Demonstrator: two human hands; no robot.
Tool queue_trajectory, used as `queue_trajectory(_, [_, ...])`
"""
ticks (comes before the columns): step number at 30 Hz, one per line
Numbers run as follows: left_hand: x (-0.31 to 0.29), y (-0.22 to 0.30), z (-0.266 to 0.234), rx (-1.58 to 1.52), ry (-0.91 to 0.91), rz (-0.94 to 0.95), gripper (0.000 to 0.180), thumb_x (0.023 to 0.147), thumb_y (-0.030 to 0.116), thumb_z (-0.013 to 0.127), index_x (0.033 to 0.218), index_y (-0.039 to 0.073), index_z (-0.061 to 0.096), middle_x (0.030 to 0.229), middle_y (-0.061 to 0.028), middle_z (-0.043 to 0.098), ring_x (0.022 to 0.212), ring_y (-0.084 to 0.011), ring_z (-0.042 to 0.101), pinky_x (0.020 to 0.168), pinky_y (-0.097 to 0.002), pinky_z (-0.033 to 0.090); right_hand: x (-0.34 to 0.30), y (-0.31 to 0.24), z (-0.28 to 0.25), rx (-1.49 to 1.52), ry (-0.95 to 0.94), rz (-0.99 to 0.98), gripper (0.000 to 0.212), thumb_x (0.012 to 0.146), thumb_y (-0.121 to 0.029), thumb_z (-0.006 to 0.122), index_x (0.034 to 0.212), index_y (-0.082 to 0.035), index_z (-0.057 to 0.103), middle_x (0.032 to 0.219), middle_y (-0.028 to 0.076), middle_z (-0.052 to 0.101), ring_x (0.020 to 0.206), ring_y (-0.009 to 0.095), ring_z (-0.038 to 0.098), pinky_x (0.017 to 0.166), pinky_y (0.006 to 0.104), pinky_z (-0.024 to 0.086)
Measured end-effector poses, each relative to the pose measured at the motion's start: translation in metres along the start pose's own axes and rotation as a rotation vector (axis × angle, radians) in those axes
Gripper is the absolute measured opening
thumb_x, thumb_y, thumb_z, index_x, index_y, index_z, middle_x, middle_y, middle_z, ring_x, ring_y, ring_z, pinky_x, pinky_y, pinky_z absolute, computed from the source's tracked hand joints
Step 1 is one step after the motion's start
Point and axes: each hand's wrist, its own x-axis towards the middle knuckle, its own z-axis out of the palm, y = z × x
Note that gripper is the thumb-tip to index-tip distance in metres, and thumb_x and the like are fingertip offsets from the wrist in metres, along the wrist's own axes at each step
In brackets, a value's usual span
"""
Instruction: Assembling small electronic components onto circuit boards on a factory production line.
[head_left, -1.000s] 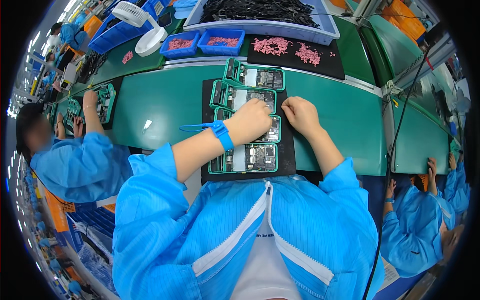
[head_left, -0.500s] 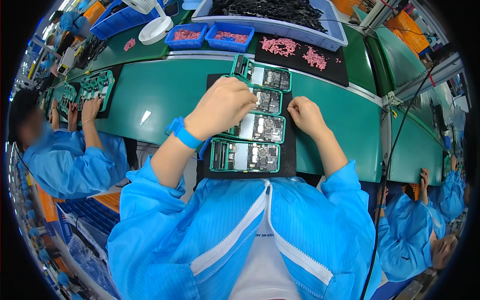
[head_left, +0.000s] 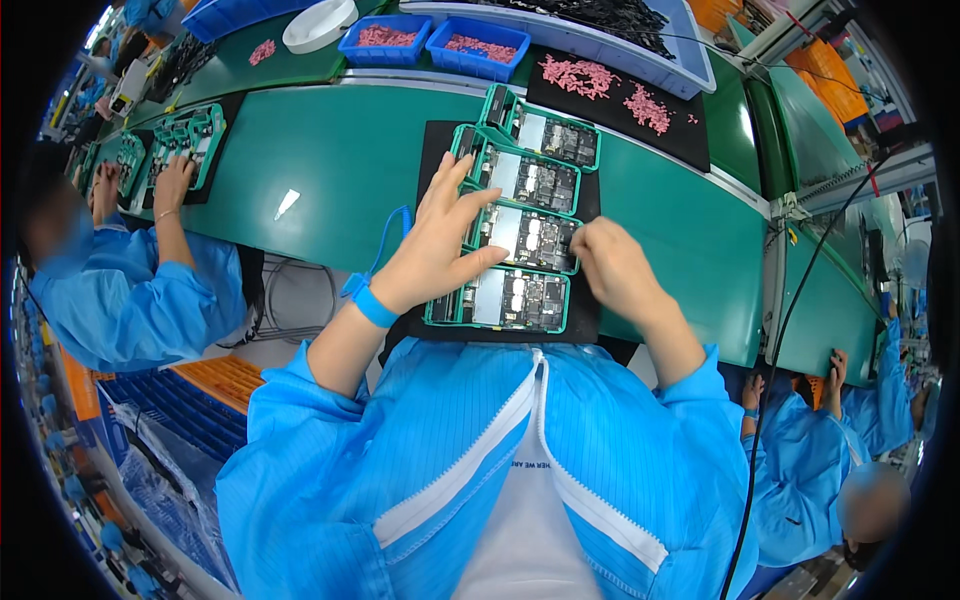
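Note:
Several green trays holding phone circuit boards stand in a column before me: the nearest tray, a second tray, a third tray and a far one tilted at the back. They rest on a black mat. My left hand lies over the left ends of the middle trays, fingers spread and holding nothing. My right hand is closed, its fingertips pinched together at the right edge of the second tray. Whatever they pinch, if anything, is hidden. A blue wrist strap with a cord circles my left wrist.
Blue bins of small pink pieces stand beyond the green bench. More pink pieces lie on a black mat at the back right. Behind is a large tub of black parts. A co-worker handles similar trays at left.
My left hand has opened from a pinch and come down and left onto the trays' side. My right hand has moved nearer, to the second tray's right edge. The view has shifted slightly.

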Motion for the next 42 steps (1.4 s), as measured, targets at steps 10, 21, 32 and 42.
queue_trajectory(10, [-0.002, 0.001, 0.006, 0.071, 0.040, 0.022, 0.051, 0.083, 0.030, 0.068, 0.127, 0.009, 0.052, 0.148, -0.0242, 0.024, 0.140, -0.0461, 0.011, 0.110, -0.0527, 0.019, -0.008, -0.026, 0.023, -0.045, -0.066, -0.086, 0.006, 0.076, -0.007, 0.064, 0.078, -0.005, 0.058, 0.074, 0.011, 0.058, 0.072, 0.031, 0.058, 0.063, 0.0406, 0.048])
queue_trajectory(21, [-0.003, 0.008, 0.004, 0.083, 0.027, -0.004, 0.049, 0.080, 0.026, 0.071, 0.123, 0.009, 0.055, 0.146, -0.0238, 0.027, 0.139, -0.0458, 0.014, 0.110, -0.0521, 0.020, -0.011, -0.033, 0.025, -0.387, -0.089, -0.253, 0.011, 0.070, -0.012, 0.057, 0.078, -0.005, 0.058, 0.072, 0.007, 0.055, 0.070, 0.023, 0.058, 0.063, 0.0353, 0.047])
queue_trajectory(32, [0.017, 0.072, -0.127, 0.139, -0.080, 0.176, 0.036, 0.072, 0.005, 0.069, 0.107, 0.003, 0.063, 0.127, -0.0174, 0.055, 0.126, -0.0388, 0.045, 0.104, -0.0455, 0.034, -0.016, -0.029, 0.009, -0.300, -0.134, -0.237, 0.023, 0.073, -0.010, 0.060, 0.094, -0.002, 0.066, 0.069, 0.006, 0.057, 0.068, 0.023, 0.060, 0.061, 0.0350, 0.048])
queue_trajectory(42, [0.222, -0.011, -0.033, 0.266, -0.143, 0.323, 0.012, 0.074, 0.013, 0.065, 0.081, 0.004, 0.068, 0.076, -0.0146, 0.066, 0.072, -0.0314, 0.064, 0.066, -0.0380, 0.051, 0.115, 0.128, -0.030, -0.122, 0.368, 0.245, 0.012, 0.078, -0.009, 0.064, 0.088, -0.005, 0.067, 0.085, 0.014, 0.064, 0.079, 0.031, 0.063, 0.070, 0.0385, 0.050])
